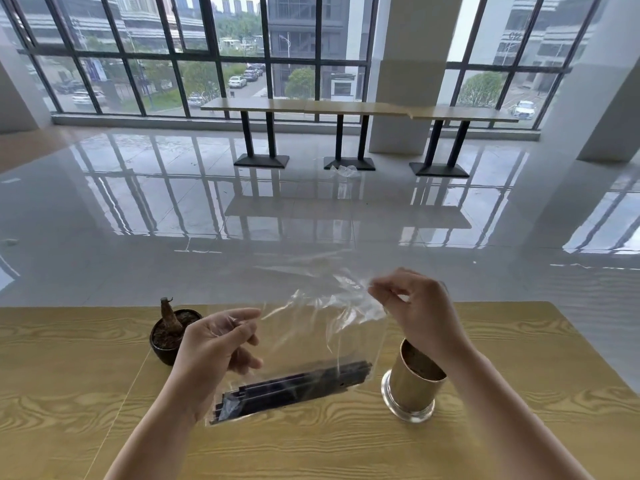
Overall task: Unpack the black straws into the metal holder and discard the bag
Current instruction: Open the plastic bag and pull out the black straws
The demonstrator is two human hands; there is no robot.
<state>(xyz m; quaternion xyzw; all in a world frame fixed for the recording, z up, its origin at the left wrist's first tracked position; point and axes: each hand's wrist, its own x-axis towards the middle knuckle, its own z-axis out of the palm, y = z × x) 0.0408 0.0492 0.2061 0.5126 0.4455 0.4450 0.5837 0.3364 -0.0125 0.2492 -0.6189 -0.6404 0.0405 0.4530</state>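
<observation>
A clear plastic bag hangs above the wooden table, its mouth pulled wide between my hands. My left hand pinches the bag's left top edge. My right hand pinches the right top edge, higher up. Several black straws lie slanted in the bag's bottom, just over the tabletop. The metal holder, a brass-coloured cup on a clear base, stands tilted-looking at the right, below my right wrist, with nothing visible inside.
A small dark pot with a bare plant stump stands left of my left hand. Beyond the table's far edge lies shiny tiled floor with a crumpled clear wrapper and a long bench table by the windows.
</observation>
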